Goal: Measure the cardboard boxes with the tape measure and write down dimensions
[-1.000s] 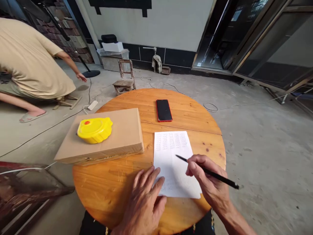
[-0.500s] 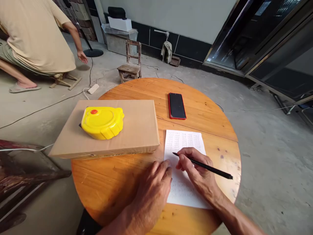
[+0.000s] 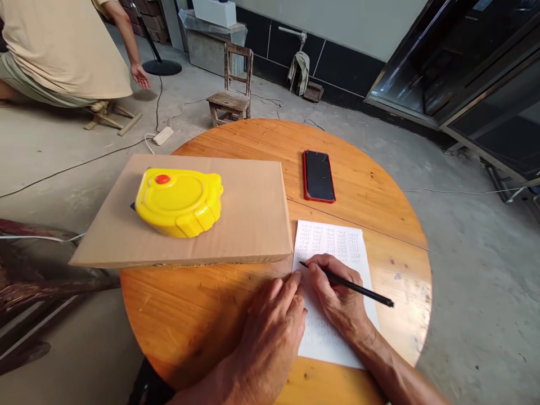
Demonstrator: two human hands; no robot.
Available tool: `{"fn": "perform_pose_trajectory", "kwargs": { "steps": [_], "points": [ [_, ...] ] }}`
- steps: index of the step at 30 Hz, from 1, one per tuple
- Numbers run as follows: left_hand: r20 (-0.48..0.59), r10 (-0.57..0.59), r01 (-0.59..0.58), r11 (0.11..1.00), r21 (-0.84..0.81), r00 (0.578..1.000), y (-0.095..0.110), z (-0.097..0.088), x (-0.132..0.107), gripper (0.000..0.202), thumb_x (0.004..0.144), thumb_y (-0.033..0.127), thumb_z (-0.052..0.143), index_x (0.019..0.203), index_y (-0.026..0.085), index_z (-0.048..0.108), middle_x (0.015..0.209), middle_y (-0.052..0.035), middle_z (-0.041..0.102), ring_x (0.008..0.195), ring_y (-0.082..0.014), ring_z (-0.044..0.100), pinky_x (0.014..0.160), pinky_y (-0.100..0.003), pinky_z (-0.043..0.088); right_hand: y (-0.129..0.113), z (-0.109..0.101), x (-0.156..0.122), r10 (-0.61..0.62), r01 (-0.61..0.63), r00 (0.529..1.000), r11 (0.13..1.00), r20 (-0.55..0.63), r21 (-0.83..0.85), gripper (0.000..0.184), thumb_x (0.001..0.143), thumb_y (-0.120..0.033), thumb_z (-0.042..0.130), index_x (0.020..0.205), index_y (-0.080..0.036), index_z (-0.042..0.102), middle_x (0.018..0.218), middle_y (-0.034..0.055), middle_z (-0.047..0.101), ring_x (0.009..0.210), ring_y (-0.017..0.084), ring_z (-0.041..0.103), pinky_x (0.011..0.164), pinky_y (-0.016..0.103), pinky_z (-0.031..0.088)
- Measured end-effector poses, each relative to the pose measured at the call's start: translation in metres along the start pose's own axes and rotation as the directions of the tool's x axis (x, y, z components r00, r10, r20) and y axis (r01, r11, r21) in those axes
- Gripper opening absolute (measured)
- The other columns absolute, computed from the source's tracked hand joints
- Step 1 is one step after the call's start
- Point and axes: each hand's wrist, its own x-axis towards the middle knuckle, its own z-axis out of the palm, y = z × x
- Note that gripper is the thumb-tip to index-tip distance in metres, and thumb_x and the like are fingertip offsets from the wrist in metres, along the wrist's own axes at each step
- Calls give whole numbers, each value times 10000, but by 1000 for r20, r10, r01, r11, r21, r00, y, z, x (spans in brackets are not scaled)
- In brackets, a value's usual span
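A white sheet of paper (image 3: 331,239), covered with columns of small handwriting at top and bottom, lies on the round wooden table. My right hand (image 3: 343,309) is closed around a black pen (image 3: 363,289). The pen's tip points left and seems to meet the sheet just under the upper columns, near its left side. My left hand (image 3: 274,329) rests flat at the sheet's left edge, fingers lying side by side and slightly bent, its fingertips on the paper. Part of the lower writing is hidden by my hands.
A cardboard box (image 3: 248,208) on the table (image 3: 189,315) carries a yellow case shaped like a tape measure (image 3: 179,199) with a red button. A red-edged phone (image 3: 318,175) lies beyond the paper. Past the table stand a small wooden chair (image 3: 230,101) and a seated person (image 3: 63,50).
My right hand has brought the pen's tip down and left toward the paper, fingers gathered closer. My left hand stays at the sheet's edge. The whole view has shifted slightly.
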Motion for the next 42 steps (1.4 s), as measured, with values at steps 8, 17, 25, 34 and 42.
{"fn": "perform_pose_trajectory", "kwargs": {
  "steps": [8, 17, 25, 34, 42],
  "points": [
    [51, -42, 43, 999, -18, 998, 2, 1, -2, 263, 923, 125, 488, 1154, 135, 614, 1332, -126, 602, 1151, -283, 601, 921, -428, 542, -2, 0, 1, -19, 19, 1000, 1000, 25, -10, 142, 913, -209, 535, 833, -198, 652, 696, -18, 655, 578, 105, 561, 535, 217, 434],
    [-22, -39, 39, 999, 5, 999, 3, 0, -1, 292, 946, 136, 440, 1191, 98, 595, 1271, -134, 645, 1128, -267, 624, 948, -402, 532, -5, 1, 2, 13, -11, 999, 998, 35, -63, 174, 908, -255, 526, 814, -202, 662, 654, -13, 641, 524, 116, 538, 504, 237, 430],
    [-42, -39, 39, 999, 1, 998, 3, -1, 3, 317, 934, 106, 431, 1204, 60, 590, 1246, -146, 660, 1103, -270, 636, 927, -398, 541, -3, 0, 2, -15, 18, 999, 998, 41, -61, 161, 913, -232, 525, 820, -200, 652, 668, -13, 643, 549, 117, 549, 524, 235, 429],
    [-52, -46, 45, 999, -27, 998, 4, -1, 1, 338, 940, 102, 435, 1251, 54, 556, 1250, -156, 653, 1150, -253, 608, 970, -393, 510, -5, 1, 3, -52, 57, 996, 995, 68, -76, 161, 920, -213, 511, 813, -198, 631, 678, -10, 643, 573, 118, 564, 537, 234, 436],
    [-27, -61, 61, 998, -5, 998, 2, 3, -4, 284, 930, 120, 482, 1190, 104, 597, 1301, -112, 630, 1133, -263, 610, 955, -411, 526, -4, -1, 1, -43, 44, 998, 999, 38, -32, 150, 909, -209, 541, 806, -197, 649, 678, -17, 654, 570, 115, 568, 548, 224, 453]
  ]
}}
